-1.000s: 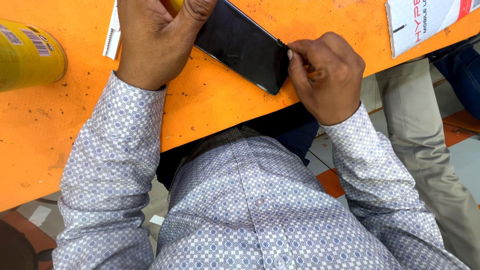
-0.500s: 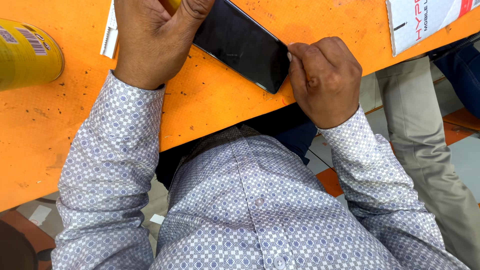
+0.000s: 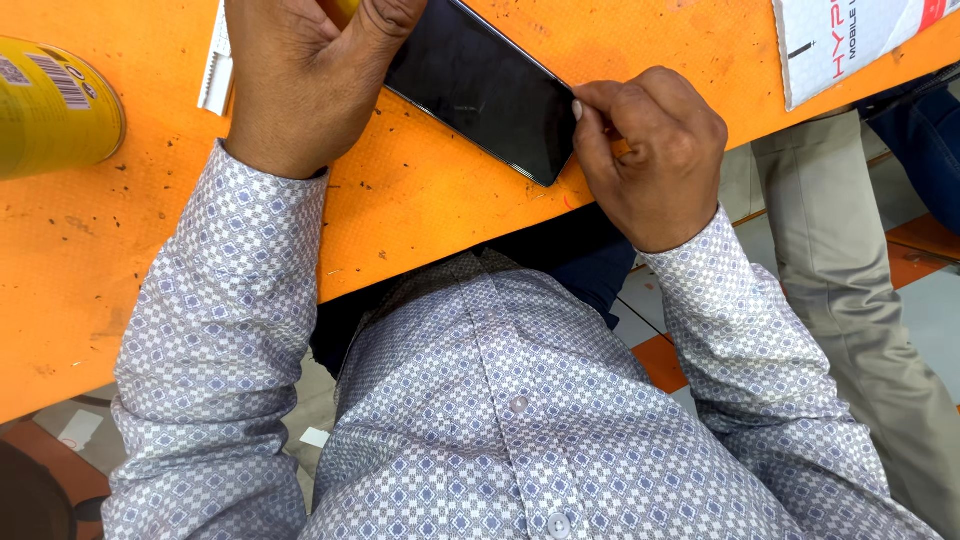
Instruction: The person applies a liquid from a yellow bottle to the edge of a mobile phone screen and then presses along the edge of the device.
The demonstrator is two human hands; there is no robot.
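Hands at work on a black phone (image 3: pixel 480 90) lying flat on the orange table (image 3: pixel 420 210): my left hand (image 3: pixel 300 80) curls over its far end, thumb pressed on the glass, while my right hand (image 3: pixel 655 150) pinches the near corner between thumb and forefinger. Beside my left hand sits a white ridged strip (image 3: pixel 215 65); a yellow can (image 3: pixel 55 105) rests farther left, and a white printed box (image 3: pixel 850 40) lies at upper right.
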